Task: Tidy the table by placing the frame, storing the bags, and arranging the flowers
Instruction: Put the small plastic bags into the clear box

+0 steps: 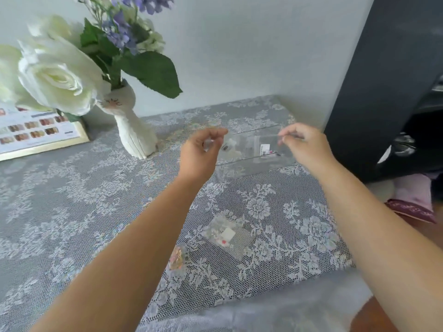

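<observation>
Both my hands hold a clear plastic bag [254, 149] stretched between them above the far right of the table. My left hand [201, 149] pinches its left top corner and my right hand [304, 144] pinches its right top corner. Small items and a white label show through the bag. Another small clear bag [227, 236] with a white tag lies flat on the lace cloth nearer to me. The gold picture frame [40, 137] leans at the far left. White and purple flowers [60, 75] stand in a white cat-shaped vase [131, 133] beside the frame.
A grey lace tablecloth [72, 200] covers the table. A small shiny sticker-like piece [177, 257] lies by my left forearm. A dark tall object [383, 80] stands at the right past the table's edge, with pink cloth [412, 195] below it. A pale wall is behind.
</observation>
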### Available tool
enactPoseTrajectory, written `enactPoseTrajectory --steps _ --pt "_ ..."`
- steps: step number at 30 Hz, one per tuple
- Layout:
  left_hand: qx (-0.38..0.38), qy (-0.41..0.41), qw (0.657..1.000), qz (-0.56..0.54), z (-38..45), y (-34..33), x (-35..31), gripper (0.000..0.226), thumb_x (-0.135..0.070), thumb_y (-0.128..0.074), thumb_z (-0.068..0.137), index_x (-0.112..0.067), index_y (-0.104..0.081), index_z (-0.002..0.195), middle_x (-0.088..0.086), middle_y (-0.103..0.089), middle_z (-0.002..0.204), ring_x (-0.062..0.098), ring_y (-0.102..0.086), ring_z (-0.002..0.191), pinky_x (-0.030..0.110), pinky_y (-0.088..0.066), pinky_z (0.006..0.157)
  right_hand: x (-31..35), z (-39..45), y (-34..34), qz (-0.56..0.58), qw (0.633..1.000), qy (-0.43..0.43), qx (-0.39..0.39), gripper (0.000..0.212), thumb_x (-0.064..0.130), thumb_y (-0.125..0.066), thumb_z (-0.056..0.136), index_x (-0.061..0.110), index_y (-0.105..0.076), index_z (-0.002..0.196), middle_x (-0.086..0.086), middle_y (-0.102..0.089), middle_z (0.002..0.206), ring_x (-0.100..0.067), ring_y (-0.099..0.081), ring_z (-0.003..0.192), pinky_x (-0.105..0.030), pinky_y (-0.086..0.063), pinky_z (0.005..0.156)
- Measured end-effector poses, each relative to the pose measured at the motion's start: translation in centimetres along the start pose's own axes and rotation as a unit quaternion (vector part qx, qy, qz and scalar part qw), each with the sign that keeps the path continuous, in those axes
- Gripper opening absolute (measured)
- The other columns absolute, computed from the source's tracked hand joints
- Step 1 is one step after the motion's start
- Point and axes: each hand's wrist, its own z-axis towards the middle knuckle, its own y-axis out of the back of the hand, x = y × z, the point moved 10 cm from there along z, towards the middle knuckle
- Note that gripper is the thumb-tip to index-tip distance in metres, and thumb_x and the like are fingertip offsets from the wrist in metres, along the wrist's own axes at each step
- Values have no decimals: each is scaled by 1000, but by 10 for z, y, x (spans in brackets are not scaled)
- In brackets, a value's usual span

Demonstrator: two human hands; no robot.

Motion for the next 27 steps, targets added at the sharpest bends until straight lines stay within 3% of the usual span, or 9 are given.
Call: enactPoseTrajectory --steps 5,8,9,11,13,16,19,24,27 --pt "-10 18 1000 24 9 -6 4 22 -19 -63 92 -40 -70 94 -9 -71 89 -1 -47 51 14 -35 44 0 6 1 -20 1000 -3 6 16 19 -57 91 29 -69 89 19 -67 93 13 -56 63 -7 -36 42" --pt "14 32 998 55 8 -16 8 22 -23 -63 92 -44 -68 92 -16 -68 86 -3 -50 54 17 -41 49 1 10 -4 -28 999 -2 16 17 17 -57 91 29 -68 95 15 -70 92 14 -50 45 -6 -32 37" --pt "13 38 996 76 7 -17 10 20 -28 -64 91 -48 -66 89 -21 -67 83 -6 -55 61 21 -45 62 0 11 -5 -27 999 -6 20 20 15 -56 91 29 -68 100 12 -71 93 10 -47 39 -9 -32 35" --pt "2 47 991 125 7 -16 10 17 -39 -64 88 -54 -62 82 -34 -65 77 -19 -55 76 31 -27 83 -1 12 -7 -30 999 -7 27 24 14 -54 91 30 -66 105 8 -72 96 4 -42 32 -13 -32 33" --pt "-3 48 986 159 9 -16 8 13 -46 -64 86 -56 -61 79 -39 -64 77 -32 -44 75 31 -14 76 1 13 -7 -47 998 6 29 25 13 -54 92 30 -67 106 7 -72 98 3 -41 31 -13 -31 32" --pt "-1 52 987 155 14 -16 7 10 -50 -66 83 -57 -62 76 -35 -66 80 -23 -50 72 24 -20 83 3 16 -8 -67 997 19 26 24 14 -55 93 29 -69 105 8 -71 101 2 -41 31 -12 -31 31" --pt "14 61 991 120 15 -18 9 13 -46 -69 81 -54 -64 74 -38 -65 76 0 -64 83 45 -41 93 -1 20 -10 -75 997 10 28 24 17 -53 93 32 -68 104 7 -71 98 -4 -43 46 -17 -35 42" --pt "32 62 981 182 14 -20 8 6 -47 -68 82 -45 -64 79 -29 -67 78 -8 -56 85 33 -19 79 0 22 -21 -100 994 7 53 23 19 -53 92 34 -68 102 1 -71 95 -6 -39 58 -29 -30 59" --pt "66 33 945 319 16 -29 0 8 -42 -60 83 -43 -62 76 -26 -65 75 6 -54 91 36 -16 71 5 22 -19 -140 989 16 45 26 17 -53 91 32 -70 104 0 -71 103 -5 -35 56 -38 -40 69"
